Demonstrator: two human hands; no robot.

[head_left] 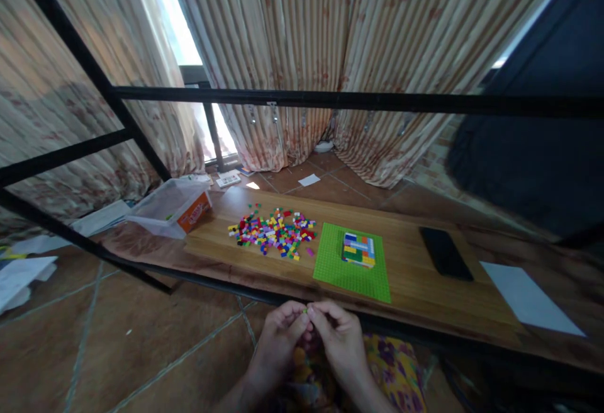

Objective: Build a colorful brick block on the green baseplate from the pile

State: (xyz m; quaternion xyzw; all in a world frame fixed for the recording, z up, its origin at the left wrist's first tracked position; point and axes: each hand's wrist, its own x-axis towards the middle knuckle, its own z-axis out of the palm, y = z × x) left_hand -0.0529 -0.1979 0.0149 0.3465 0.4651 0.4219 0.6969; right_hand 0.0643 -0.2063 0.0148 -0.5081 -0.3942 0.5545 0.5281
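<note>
My left hand (282,331) and my right hand (338,332) meet just in front of the bench's near edge, above my lap. Thumbs and fingertips of both pinch a tiny yellow-green toy brick (305,311), mostly covered by the fingers. Beyond them on the wooden board lies a green baseplate (326,268). A low, multicoloured block of joined bricks (359,250) sits on that plate, toward its far right part. Left of the plate spreads a pile of loose small bricks (274,231) in many colours.
A clear plastic bin (160,211) with an orange label stands at the board's left end. To the right are a black phone (445,253) and a white paper sheet (531,296). A black metal bar (302,97) crosses behind the board, before the curtains.
</note>
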